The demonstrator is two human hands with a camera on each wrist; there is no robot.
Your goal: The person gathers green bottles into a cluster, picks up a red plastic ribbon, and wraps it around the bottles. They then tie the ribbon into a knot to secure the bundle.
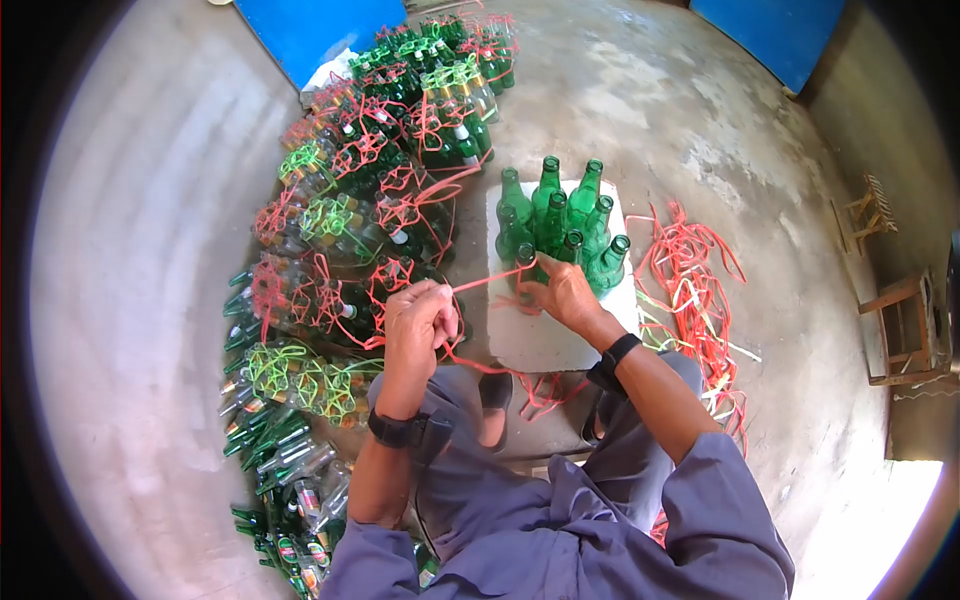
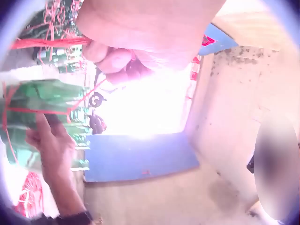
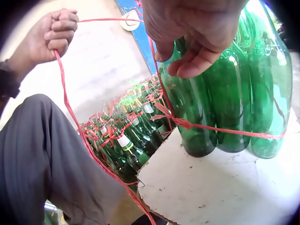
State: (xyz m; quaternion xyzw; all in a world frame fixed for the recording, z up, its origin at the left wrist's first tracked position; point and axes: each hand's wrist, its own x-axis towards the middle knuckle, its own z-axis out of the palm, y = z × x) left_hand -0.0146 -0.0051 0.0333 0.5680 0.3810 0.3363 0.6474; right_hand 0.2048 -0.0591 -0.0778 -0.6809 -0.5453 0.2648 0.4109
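Note:
Several green bottles [image 1: 552,222] [image 3: 230,103] stand grouped on a white board [image 1: 540,345] [image 3: 201,192]. In the right wrist view, a red band [image 3: 225,130] with a knot goes around their lower part. My left hand [image 1: 418,322] [image 2: 150,35] [image 3: 54,35] grips a red strip [image 1: 488,281], stretched towards the neck of the nearest bottle, its loose length hanging below the fist. At that neck is my right hand [image 1: 572,296] [image 2: 57,152] [image 3: 194,28], index finger extended against the strip, other fingers bent loosely. The bottle hides part of the contact.
On the left, many bottles stand in bundles with red and green strips [image 1: 325,215], and loose bottles [image 1: 300,460] lie nearer. A tangled pile of red strips [image 1: 690,270] is right of the board. Wooden stools [image 1: 905,330] stand by the right wall.

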